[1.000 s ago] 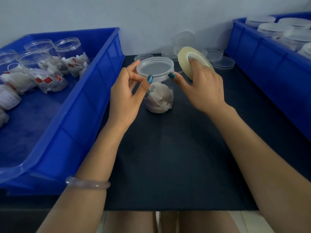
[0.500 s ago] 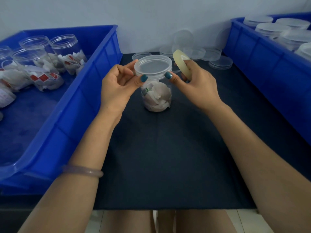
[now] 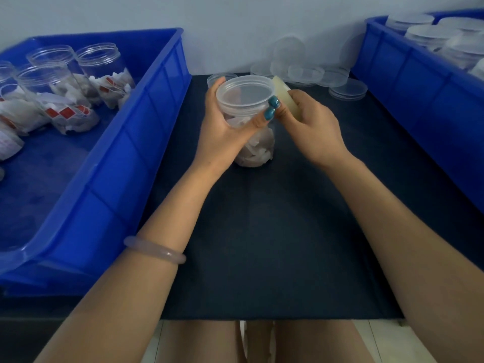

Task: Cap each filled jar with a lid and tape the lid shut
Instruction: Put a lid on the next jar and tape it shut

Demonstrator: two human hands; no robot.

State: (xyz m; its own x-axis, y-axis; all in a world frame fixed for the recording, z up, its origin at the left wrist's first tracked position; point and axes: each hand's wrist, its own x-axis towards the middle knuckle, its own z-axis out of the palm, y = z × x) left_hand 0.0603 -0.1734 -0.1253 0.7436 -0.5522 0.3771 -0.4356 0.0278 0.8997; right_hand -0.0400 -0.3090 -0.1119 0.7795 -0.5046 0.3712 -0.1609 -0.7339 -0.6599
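A clear jar [image 3: 258, 150] filled with white tea bags stands on the dark mat [image 3: 275, 231], capped with a clear lid [image 3: 245, 94]. My left hand [image 3: 222, 127] wraps around the jar's upper part just under the lid, thumb at the right side of the rim. My right hand [image 3: 313, 127] holds a roll of pale tape [image 3: 286, 99] edge-on, right beside the lid, its thumb touching my left thumb at the rim. Any tape strip between roll and lid is too thin to make out.
A blue bin [image 3: 125, 163] on the left holds several open filled jars [image 3: 99, 72]. A second blue bin [image 3: 424, 106] on the right holds several capped jars [image 3: 429, 35]. Loose clear lids [image 3: 348, 89] lie at the back of the mat against the wall.
My left hand has moved from pinching the lid's left edge to wrapping around the jar below it. The right hand and tape roll came in closer to the lid's right side.
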